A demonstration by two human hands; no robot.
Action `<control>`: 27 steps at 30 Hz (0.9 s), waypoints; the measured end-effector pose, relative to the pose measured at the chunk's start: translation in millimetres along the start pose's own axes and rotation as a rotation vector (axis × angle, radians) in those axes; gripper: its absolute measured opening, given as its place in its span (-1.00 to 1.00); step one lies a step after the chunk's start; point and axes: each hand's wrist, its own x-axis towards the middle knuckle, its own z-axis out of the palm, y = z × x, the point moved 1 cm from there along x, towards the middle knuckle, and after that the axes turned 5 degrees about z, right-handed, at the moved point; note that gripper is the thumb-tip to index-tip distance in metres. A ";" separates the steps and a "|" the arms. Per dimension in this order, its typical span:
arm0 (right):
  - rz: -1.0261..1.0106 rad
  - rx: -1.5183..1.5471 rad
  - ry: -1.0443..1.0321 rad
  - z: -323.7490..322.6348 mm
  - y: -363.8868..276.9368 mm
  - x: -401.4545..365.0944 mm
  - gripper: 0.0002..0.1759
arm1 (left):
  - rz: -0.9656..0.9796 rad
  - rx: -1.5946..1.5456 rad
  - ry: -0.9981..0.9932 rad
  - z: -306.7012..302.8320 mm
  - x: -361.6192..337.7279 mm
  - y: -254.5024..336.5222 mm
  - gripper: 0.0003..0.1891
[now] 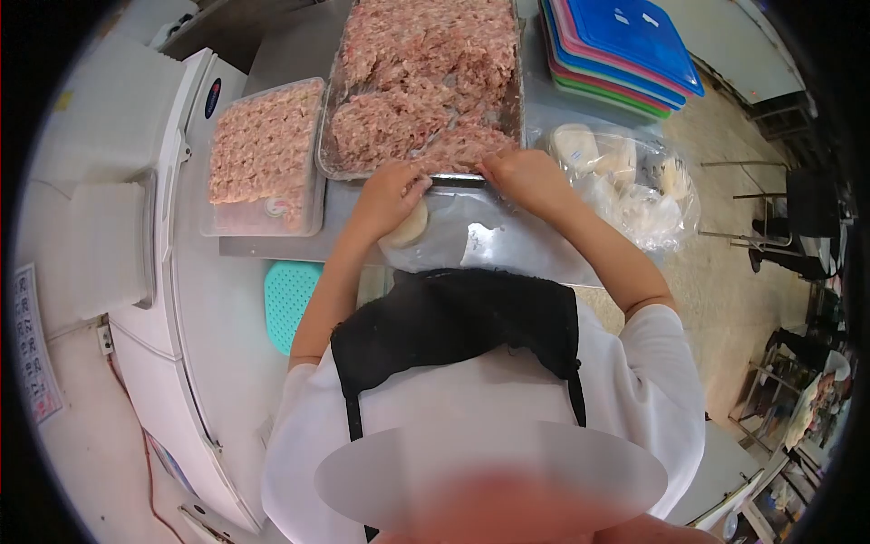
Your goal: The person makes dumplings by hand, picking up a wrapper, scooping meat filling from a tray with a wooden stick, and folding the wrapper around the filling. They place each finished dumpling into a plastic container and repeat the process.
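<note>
- The left hand (pixel 390 195) is at the near rim of a deep metal tray (pixel 522 82), fingers curled with the thumb alongside; whether they pinch anything cannot be told
- The right hand (pixel 521 179) has its bent fingers at the tray's near right corner; its grip cannot be told either
- Raw ground meat (pixel 426 45) fills the far part of the tray, with looser heaps nearer the hands, all on a metal table (pixel 340 210)
- A pale round disc (pixel 410 227) lies just below the left hand, on clear plastic film (pixel 444 243)
- Left of the tray, a clear plastic container (pixel 243 220) holds small meat-coloured mounds (pixel 263 145) packed in rows
- Right of the tray, coloured plastic lids (pixel 625 50) are stacked, blue on top
- Nearer the person, a clear plastic bag (pixel 648 218) holds more pale rounds (pixel 573 148)
</note>
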 end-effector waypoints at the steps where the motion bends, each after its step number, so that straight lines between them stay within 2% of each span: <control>1: 0.030 0.001 -0.038 0.9 -2.3 0.2 -0.72 | -0.006 -0.043 0.033 0.5 0.7 -3.0 -0.72; 3: 0.093 0.000 -0.113 1.8 -7.8 2.3 -0.75 | 0.002 -0.088 0.109 -1.7 3.0 -8.0 -0.72; 6: -0.018 0.068 0.007 8.9 -15.4 7.5 -0.75 | 0.035 -0.038 0.247 -5.8 3.3 -17.6 -0.72; 8: 0.040 0.119 0.026 6.5 -25.3 16.8 -0.75 | 0.044 0.075 0.359 -6.5 -1.6 -29.2 -0.75; 11: 0.101 0.151 0.056 -3.6 -33.8 39.5 -0.70 | 0.028 0.032 0.422 -33.8 -12.5 10.2 -0.78; 15: 0.017 -0.046 0.131 -12.4 -33.0 78.2 -0.70 | 0.148 -0.102 0.095 -12.4 -40.2 -8.3 -0.80; 17: -0.061 -0.184 -0.025 -2.0 -47.0 84.2 -0.71 | 0.250 -0.092 -0.055 -4.1 -50.5 -14.2 -0.77; 18: -0.098 -0.252 -0.101 7.7 -53.5 85.6 -0.72 | 0.269 -0.095 -0.032 -3.4 -52.9 -15.1 -0.78; 20: -0.077 -0.094 -0.068 23.8 -64.7 79.9 -0.80 | 0.304 -0.102 0.010 -2.1 -56.1 -15.9 -0.80; 23: -0.031 -0.053 -0.014 1.6 -72.0 81.7 -0.83 | 0.213 -0.169 -0.122 -2.4 -55.5 -28.9 -0.80; 25: -0.017 -0.066 0.038 -4.3 -74.6 91.4 -0.83 | 0.229 -0.259 -0.081 -4.2 -56.7 -35.8 -0.79; 27: -0.078 -0.181 -0.068 18.1 -79.3 101.9 -0.82 | 0.228 -0.364 -0.059 -7.4 -54.8 -38.9 -0.77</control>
